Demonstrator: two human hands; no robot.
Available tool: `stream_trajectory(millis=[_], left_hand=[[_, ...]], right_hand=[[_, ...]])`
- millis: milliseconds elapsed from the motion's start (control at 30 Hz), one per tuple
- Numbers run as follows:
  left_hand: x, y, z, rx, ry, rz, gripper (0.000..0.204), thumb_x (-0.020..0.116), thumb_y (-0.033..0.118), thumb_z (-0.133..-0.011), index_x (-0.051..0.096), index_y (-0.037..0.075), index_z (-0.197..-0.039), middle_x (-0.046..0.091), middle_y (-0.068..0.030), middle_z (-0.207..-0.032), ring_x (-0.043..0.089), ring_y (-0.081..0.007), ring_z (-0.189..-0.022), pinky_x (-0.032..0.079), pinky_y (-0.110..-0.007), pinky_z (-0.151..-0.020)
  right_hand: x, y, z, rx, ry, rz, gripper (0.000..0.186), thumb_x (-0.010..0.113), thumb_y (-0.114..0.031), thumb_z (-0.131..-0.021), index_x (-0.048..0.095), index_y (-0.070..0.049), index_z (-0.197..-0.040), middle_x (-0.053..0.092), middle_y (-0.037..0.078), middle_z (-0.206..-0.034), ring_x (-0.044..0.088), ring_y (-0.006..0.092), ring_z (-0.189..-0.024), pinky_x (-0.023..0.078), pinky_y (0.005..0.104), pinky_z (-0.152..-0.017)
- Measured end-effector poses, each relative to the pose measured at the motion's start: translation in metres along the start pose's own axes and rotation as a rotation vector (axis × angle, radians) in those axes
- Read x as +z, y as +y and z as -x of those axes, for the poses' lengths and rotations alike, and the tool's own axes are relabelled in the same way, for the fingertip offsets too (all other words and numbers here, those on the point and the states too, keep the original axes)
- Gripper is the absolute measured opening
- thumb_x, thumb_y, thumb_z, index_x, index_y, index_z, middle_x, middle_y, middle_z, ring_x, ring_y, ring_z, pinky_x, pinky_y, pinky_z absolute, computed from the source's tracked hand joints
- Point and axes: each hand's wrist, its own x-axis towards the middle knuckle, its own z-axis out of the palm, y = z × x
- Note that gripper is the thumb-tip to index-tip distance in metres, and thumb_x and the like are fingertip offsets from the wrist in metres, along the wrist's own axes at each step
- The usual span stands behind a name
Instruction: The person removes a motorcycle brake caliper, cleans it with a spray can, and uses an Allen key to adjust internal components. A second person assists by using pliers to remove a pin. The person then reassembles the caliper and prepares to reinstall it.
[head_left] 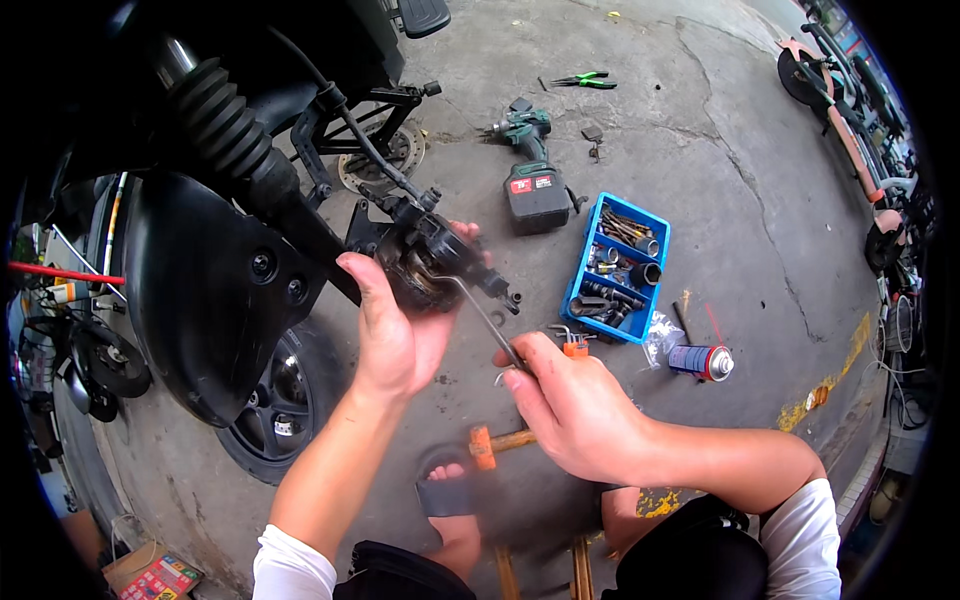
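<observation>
My left hand (395, 335) cups a black brake caliper (425, 255) from below and behind, thumb raised along its left side. A hose runs from the caliper up toward the scooter's fork (280, 190). My right hand (575, 405) is closed round a long hex key (485, 315). The key's bent tip reaches into the caliper's inner side; its exact seat is hard to make out. Other hex keys in an orange holder (575, 347) show just beyond my right fingers.
A blue parts tray (572, 290) with sockets and bits stands to the right. Near it are a cordless impact wrench (532, 170), a spray can (702, 362) and green-handled pliers (586, 80). An orange-headed hammer (483, 447) lies by my feet. A wheel (285, 400) rests under the fender.
</observation>
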Motion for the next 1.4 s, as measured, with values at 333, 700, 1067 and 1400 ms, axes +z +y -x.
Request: stream_trajectory(millis=[333,700,1067,1400], left_hand=[[-0.002,-0.005,-0.004,-0.01,0.068,-0.047,0.096,0.027,0.084,-0.09,0.058,0.001,-0.127,0.06,-0.0137,-0.129,0.053,-0.0288,-0.129,0.044,-0.05,-0.11],[-0.007,0.005,-0.002,0.091,-0.087,-0.191,0.077,0.083,0.015,-0.079,0.038,0.016,-0.141,0.058,-0.0189,-0.127,0.056,-0.0315,-0.125,0.051,-0.045,-0.101],[-0.014,0.007,-0.002,0.042,-0.095,-0.202,0.074,0.08,0.015,-0.076,0.037,0.017,-0.137,0.057,-0.0196,-0.127,0.058,-0.0306,-0.121,0.054,-0.047,-0.098],[-0.015,0.007,0.0,0.055,-0.108,-0.18,0.077,0.078,0.008,-0.076,0.034,0.021,-0.138,0.055,-0.0202,-0.129,0.057,-0.032,-0.122,0.053,-0.049,-0.1]], right_hand=[[0.03,0.001,-0.006,-0.039,0.138,-0.153,0.021,0.052,-0.015,-0.104,0.044,0.001,-0.116,0.059,0.025,-0.066,0.061,0.0478,-0.066,0.045,0.0531,-0.06],[-0.002,-0.013,-0.009,-0.049,-0.014,-0.02,0.02,0.049,-0.014,-0.106,0.044,0.003,-0.115,0.063,0.024,-0.066,0.065,0.0414,-0.059,0.048,0.0476,-0.053],[-0.014,-0.028,-0.01,0.048,-0.21,0.085,0.021,0.046,-0.015,-0.106,0.043,0.006,-0.106,0.064,0.028,-0.07,0.067,0.0464,-0.067,0.054,0.051,-0.059],[-0.028,-0.023,-0.014,-0.022,-0.253,0.119,0.021,0.052,-0.012,-0.102,0.044,0.007,-0.109,0.061,0.026,-0.066,0.063,0.048,-0.065,0.049,0.052,-0.057]])
